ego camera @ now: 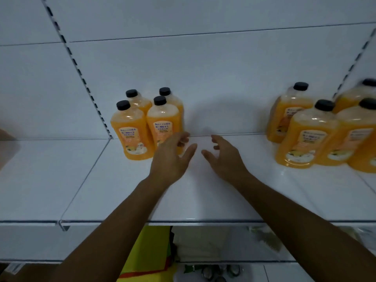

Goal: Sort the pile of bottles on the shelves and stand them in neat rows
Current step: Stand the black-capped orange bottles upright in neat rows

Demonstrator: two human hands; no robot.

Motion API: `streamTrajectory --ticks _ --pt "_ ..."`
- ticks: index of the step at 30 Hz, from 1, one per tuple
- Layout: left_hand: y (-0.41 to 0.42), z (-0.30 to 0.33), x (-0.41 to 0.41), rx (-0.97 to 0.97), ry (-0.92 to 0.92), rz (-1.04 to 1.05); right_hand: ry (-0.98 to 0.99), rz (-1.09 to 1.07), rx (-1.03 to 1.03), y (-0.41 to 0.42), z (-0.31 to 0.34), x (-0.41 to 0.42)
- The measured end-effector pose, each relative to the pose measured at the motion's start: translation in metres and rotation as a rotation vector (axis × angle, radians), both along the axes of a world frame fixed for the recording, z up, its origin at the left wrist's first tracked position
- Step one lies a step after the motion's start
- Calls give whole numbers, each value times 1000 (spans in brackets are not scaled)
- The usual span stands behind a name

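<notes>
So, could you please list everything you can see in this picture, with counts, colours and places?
left group of bottles: four, orange with black caps, upright in two rows of two near the shelf's left upright
right group of bottles: at least five, orange with black caps, upright, clustered at the right edge of the view
shelf: one, white, holds both groups
back panel: white, behind the shelf
slotted uprights: two, white with dark slots, left and right
lower-shelf items: yellow-green and pale packages, blurred, below the shelf
left hand: one, open, just in front of the left group
right hand: one, open, over bare shelf between groups
</notes>
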State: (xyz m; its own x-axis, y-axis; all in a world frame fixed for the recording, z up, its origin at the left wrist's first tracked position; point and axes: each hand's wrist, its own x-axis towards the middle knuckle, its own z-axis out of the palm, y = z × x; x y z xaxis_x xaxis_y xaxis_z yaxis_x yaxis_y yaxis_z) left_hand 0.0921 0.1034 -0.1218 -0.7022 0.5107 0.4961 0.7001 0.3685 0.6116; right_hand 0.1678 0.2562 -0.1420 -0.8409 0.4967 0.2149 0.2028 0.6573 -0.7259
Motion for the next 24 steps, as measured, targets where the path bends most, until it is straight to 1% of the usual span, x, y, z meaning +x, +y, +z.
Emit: streamTrajectory --ticks 3,6,12,14,16,18,20,24 --pt "44 6 14 -52 -15 -125 17 -38 33 20 2 32" --pt "84 10 32 -51 -80 -233 78 -116 37 42 6 65" --pt "151 17 72 -27 -230 -351 295 -415 103 91 10 132" --pt "167 19 84 -17 -259 -382 284 -510 74 108 7 148" --pt "179 20 93 -4 -256 -402 224 -580 19 121 0 158" --pt "186 19 99 26 -249 -392 174 -577 -26 129 -6 161" --pt "189 18 104 65 -225 -361 147 -521 -55 132 -11 158" --pt "187 20 110 109 -219 -342 174 -480 -24 134 -17 147"
